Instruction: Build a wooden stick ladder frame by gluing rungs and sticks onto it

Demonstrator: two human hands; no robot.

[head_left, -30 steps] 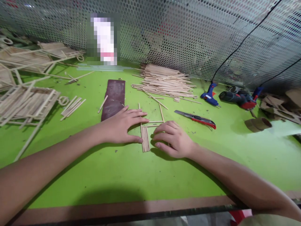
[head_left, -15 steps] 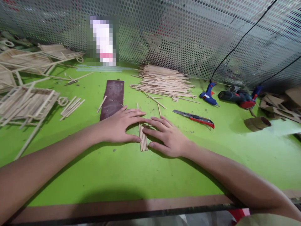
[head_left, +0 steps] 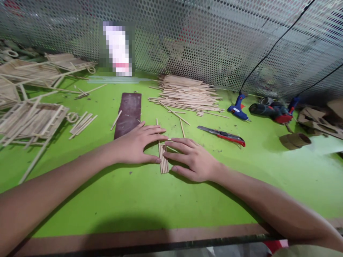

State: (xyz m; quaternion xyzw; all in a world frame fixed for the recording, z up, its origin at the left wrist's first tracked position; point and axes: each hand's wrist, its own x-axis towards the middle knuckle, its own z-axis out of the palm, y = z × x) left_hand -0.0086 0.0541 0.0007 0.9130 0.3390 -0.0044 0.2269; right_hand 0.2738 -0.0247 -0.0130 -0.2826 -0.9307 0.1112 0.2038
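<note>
Several short wooden sticks (head_left: 164, 166) lie side by side on the green table between my hands. My left hand (head_left: 139, 142) rests flat with its fingers spread, the thumb tip against the left edge of the row. From the right, my right hand (head_left: 191, 159) reaches in with fingers apart, and its fingertips touch the top and right side of the sticks. A longer stick (head_left: 157, 123) runs along the row's left side, partly hidden by my left fingers. Another thin stick (head_left: 182, 128) lies just beyond my right hand.
Behind lies a heap of sticks (head_left: 187, 92). A brown sandpaper strip (head_left: 130, 107) is left of centre. On the right are a utility knife (head_left: 222, 135), a blue glue gun (head_left: 238, 107), a drill (head_left: 276, 110) and a tape roll (head_left: 294, 141). Stick models (head_left: 32, 121) stand at left.
My right hand has shifted slightly down and toward me, its fingertips drawing a little apart from my left fingers. My left hand stays nearly where it was.
</note>
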